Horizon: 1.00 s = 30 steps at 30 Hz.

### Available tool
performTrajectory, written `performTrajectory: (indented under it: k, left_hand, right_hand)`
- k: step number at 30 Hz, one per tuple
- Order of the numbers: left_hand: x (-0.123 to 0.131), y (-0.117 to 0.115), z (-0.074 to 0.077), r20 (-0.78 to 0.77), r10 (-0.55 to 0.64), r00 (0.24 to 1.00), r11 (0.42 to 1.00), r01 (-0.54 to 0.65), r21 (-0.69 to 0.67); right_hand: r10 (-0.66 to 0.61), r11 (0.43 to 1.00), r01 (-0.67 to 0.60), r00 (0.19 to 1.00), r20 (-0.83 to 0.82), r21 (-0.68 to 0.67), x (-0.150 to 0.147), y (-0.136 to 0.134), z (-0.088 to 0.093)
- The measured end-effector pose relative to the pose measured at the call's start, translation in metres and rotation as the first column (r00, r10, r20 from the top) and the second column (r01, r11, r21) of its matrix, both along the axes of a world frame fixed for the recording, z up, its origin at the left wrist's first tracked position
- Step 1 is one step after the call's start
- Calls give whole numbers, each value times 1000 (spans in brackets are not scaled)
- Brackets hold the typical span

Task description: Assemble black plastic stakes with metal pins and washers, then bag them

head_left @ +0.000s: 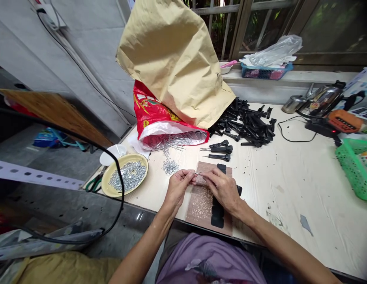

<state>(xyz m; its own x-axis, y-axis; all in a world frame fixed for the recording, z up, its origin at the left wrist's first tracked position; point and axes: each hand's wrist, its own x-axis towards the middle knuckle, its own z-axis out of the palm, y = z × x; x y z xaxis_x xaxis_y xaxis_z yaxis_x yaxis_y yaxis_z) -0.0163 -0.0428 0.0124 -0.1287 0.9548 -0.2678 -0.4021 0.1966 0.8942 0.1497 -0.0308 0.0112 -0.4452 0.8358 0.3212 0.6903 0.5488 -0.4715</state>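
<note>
My left hand [181, 184] and my right hand [221, 187] meet over a brown board [199, 205] near the table's front edge. Between their pinched fingertips is a thin metal rod [197, 173], gripped from both sides. Black flat pieces [217, 221] lie in a column on the board, partly under my right hand. Just behind the hands are several black parts with metal pins [220, 149]. A small pile of metal pieces [171, 167] lies behind my left hand, and a yellow bowl [105, 185] of similar pieces is at its left.
A red bag [145, 104] of metal rods opens toward me under a large paper sack [177, 59]. Behind, black parts [248, 122] form a heap. Scissors [94, 183] lie at the left edge; a kettle [325, 98] and green basket [353, 169] stand right. A black cable [123, 185] hangs at left.
</note>
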Motion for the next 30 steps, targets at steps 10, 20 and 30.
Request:
performTrajectory:
  k: [10, 20, 30]
  left_hand:
    - [8, 7, -9, 16, -25, 1000, 998, 26, -58]
    - [17, 8, -15, 64, 1, 998, 998, 3, -61]
    - [20, 7, -17, 39, -26, 999, 999, 28, -45]
  right_hand:
    - [-79, 996, 77, 996, 31, 42, 6, -2, -7]
    - [-124, 989, 120, 991, 49, 87, 8, -4, -8]
    - [-101, 995, 101, 995, 13, -3, 10, -4, -7]
